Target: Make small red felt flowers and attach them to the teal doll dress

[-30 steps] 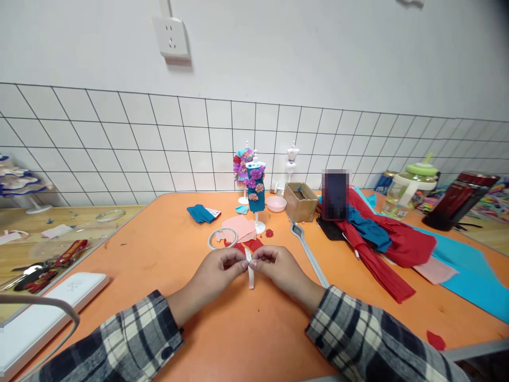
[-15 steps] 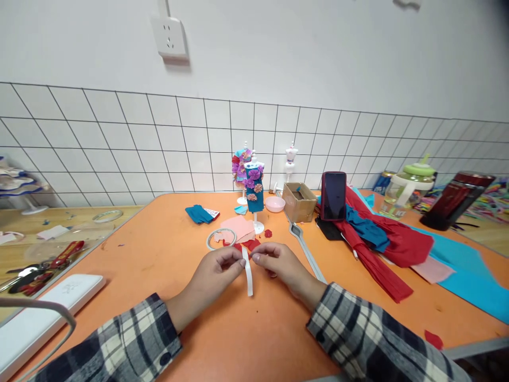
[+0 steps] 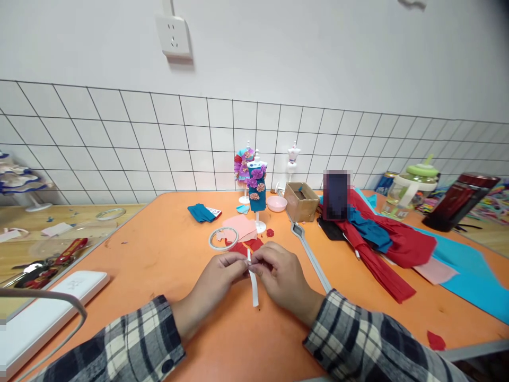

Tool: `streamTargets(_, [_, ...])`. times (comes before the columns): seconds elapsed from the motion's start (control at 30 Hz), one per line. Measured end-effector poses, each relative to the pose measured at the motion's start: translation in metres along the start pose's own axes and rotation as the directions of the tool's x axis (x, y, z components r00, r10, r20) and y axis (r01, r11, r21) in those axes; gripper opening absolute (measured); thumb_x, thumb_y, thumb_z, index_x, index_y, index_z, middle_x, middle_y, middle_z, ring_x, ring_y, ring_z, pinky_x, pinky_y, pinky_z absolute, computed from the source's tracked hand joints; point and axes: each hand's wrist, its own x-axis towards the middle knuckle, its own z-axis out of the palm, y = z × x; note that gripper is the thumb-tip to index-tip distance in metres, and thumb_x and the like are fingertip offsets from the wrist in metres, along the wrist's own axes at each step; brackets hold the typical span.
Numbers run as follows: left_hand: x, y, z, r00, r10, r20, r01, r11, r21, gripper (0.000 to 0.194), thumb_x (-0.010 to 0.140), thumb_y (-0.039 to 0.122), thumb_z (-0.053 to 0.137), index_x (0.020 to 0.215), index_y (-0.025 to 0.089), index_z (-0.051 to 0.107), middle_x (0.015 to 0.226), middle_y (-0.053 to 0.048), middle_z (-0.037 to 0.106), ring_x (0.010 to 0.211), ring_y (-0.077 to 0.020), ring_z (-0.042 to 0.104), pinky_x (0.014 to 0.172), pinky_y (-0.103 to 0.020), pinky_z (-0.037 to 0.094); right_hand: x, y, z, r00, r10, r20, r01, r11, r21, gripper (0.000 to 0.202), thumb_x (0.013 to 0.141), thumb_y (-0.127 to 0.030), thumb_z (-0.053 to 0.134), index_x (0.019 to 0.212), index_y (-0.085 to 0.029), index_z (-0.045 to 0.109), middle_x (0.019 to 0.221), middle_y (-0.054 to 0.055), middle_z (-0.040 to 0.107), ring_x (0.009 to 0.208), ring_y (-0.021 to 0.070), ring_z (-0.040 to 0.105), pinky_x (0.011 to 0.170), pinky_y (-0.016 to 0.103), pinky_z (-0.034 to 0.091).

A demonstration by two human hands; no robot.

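Note:
A narrow white strip (image 3: 254,289) hangs down between my two hands, over the orange table. My left hand (image 3: 218,276) pinches it near its upper part with thumb and forefinger. The fingertips of my right hand (image 3: 280,273) are pressed together at the same spot and meet the left ones; whether they grip the strip or something small is hidden. Just beyond the fingers lie red scraps (image 3: 254,244), a pink sheet (image 3: 240,227) and a roll of tape (image 3: 210,241). Behind them stands a small mannequin (image 3: 257,199) in a blue dress with purple and pink flowers.
Farther back are a pink bowl (image 3: 277,203), a cardboard box (image 3: 302,204) and two more mannequins. On the right lie a phone (image 3: 336,196), red fabric (image 3: 409,241), a jug and a flask. A white power bank (image 3: 75,292) is at the left.
My hands have come together, the right fingertips moving left to meet the left ones at the strip. The strip now hangs slightly lower. The view has shifted slightly.

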Motion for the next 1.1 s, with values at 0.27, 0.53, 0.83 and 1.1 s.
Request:
streamTargets(0.27, [0.006, -0.001, -0.007, 0.997, 0.068, 0.041, -0.067, 0.997, -0.034, 0.021, 0.079, 0.036, 0.069, 0.075, 0.016, 0.068, 0.078, -0.002, 0.065, 0.080, -0.0167, 0.060, 0.084, -0.031, 0.050, 0.006, 0.007, 0.001, 0.964, 0.260, -0.052, -0.251, 0.958, 0.139, 0.031, 0.075, -0.033, 0.073, 0.103, -0.022, 0.064, 0.092, 0.002, 0.065, 0.054, 0.0089, 0.052, 0.056, 0.025, 0.044])
streamTargets(0.53, [0.010, 0.002, -0.010, 0.989, 0.130, 0.064, -0.144, 0.923, 0.357, 0.026, 0.082, 0.040, 0.059, 0.075, 0.016, 0.062, 0.072, -0.001, 0.060, 0.072, -0.0164, 0.055, 0.070, -0.029, 0.045, 0.012, 0.017, 0.000, 0.917, 0.332, 0.221, -0.391, 0.857, 0.335, 0.018, 0.074, -0.034, 0.069, 0.075, -0.016, 0.066, 0.074, 0.003, 0.065, 0.070, 0.0148, 0.056, 0.065, 0.027, 0.043])
streamTargets(0.83, [0.013, 0.000, -0.012, 0.989, 0.123, 0.086, -0.149, 0.879, 0.454, 0.026, 0.081, 0.040, 0.058, 0.073, 0.015, 0.060, 0.067, 0.001, 0.057, 0.066, -0.0151, 0.051, 0.063, -0.027, 0.041, 0.010, 0.021, 0.002, 0.905, 0.382, 0.185, -0.421, 0.867, 0.268, 0.016, 0.072, -0.031, 0.071, 0.077, -0.017, 0.068, 0.072, 0.001, 0.065, 0.065, 0.0133, 0.053, 0.063, 0.026, 0.040])
streamTargets(1.1, [0.014, -0.008, -0.017, 0.984, 0.097, 0.150, -0.107, 0.993, 0.055, 0.032, 0.083, 0.047, 0.063, 0.080, 0.015, 0.067, 0.079, -0.002, 0.061, 0.080, -0.0172, 0.056, 0.083, -0.033, 0.047, 0.011, 0.021, 0.001, 0.929, 0.334, 0.161, -0.367, 0.884, 0.288, 0.012, 0.076, -0.028, 0.067, 0.078, -0.017, 0.066, 0.069, -0.002, 0.059, 0.060, 0.0108, 0.044, 0.058, 0.025, 0.035])
